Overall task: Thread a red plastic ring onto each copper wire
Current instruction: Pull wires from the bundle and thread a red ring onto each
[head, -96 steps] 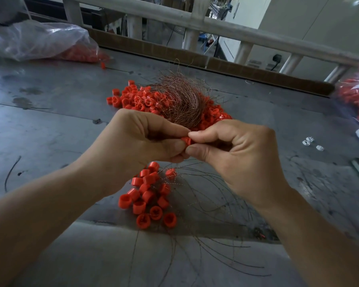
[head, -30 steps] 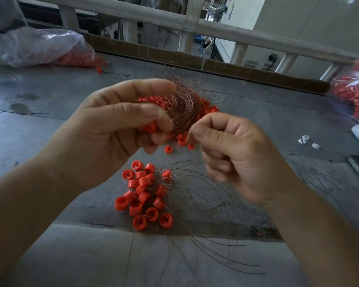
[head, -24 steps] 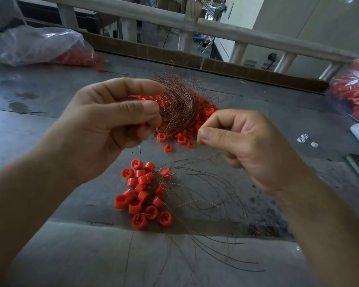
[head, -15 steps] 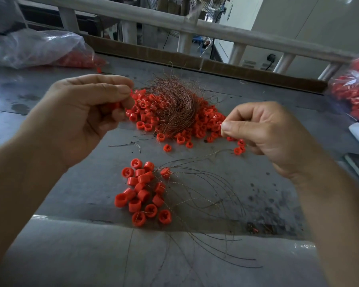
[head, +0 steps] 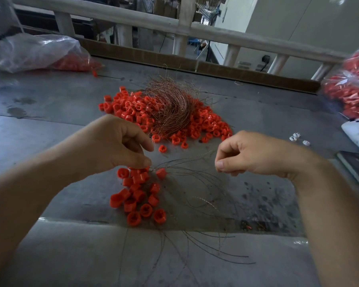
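Note:
A loose heap of red plastic rings lies mid-table with a tangle of copper wire on top. Nearer me is a smaller cluster of red rings whose thin wires fan out to the right and over the table's front edge. My left hand hovers at the cluster's far end, fingers curled downward and thumb tip just above the rings; what it holds is hidden. My right hand is to the right with curled fingers, and a thin wire leads up to its fingertips.
A clear bag of red rings lies at the back left, and another bag of red parts at the right edge. Small white pieces and a white object sit at the right. A wooden rail runs behind the table.
Both hands dropped from above the far heap to the near cluster. The left hand, which held a red ring up high, now sits low at the cluster; the right hand moved down and nearer.

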Action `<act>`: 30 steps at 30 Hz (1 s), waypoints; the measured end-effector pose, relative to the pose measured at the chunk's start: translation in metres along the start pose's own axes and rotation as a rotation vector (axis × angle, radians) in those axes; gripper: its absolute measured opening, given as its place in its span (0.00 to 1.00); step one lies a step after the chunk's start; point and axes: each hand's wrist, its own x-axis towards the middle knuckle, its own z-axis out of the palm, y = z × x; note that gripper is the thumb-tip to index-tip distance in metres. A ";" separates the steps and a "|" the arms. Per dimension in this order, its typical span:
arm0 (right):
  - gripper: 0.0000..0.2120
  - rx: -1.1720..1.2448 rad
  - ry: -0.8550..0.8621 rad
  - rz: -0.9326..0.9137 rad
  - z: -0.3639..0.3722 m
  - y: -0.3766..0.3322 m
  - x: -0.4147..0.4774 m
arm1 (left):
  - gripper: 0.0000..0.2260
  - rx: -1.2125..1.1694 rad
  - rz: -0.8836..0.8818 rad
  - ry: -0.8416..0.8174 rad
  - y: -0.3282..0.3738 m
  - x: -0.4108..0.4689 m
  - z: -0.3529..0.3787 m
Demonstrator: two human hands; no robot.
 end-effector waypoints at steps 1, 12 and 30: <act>0.08 -0.023 -0.008 0.000 0.000 0.000 0.000 | 0.16 0.032 0.006 0.006 0.000 0.000 0.002; 0.02 -0.067 -0.027 -0.008 -0.001 0.005 0.000 | 0.13 0.078 0.031 0.007 0.002 -0.001 0.007; 0.03 0.161 0.388 0.020 -0.008 0.010 0.003 | 0.07 0.209 0.003 0.509 -0.015 0.021 -0.007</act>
